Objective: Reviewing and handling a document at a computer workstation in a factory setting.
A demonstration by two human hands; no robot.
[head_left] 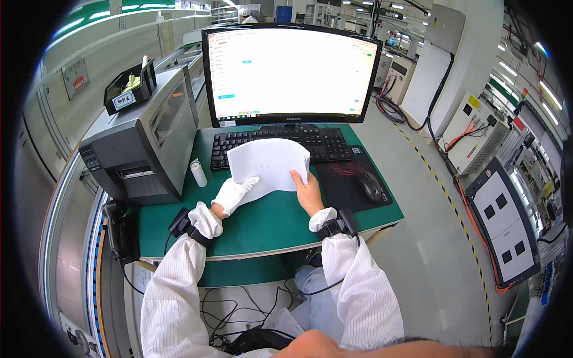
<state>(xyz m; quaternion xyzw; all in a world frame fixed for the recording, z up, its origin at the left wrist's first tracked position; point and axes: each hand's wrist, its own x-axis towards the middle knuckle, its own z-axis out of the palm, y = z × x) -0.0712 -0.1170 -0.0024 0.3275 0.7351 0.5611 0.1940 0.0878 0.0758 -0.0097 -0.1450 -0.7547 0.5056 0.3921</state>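
Note:
A stack of white paper sheets is held up in front of the keyboard, its upper edge curved and its face blank apart from faint specks. My left hand, in a white glove, grips the lower left side with the thumb on the front. On the right edge my bare right hand pinches the sheets, thumb in front and the other fingers partly hidden. The black keyboard is partly covered by the paper. Both wrists carry black straps with small boxes over white striped sleeves.
A lit monitor stands behind the keyboard. Right of it, a mouse rests on a black mat. At left are a grey label printer with a black bin on top, a white roll and a handheld scanner.

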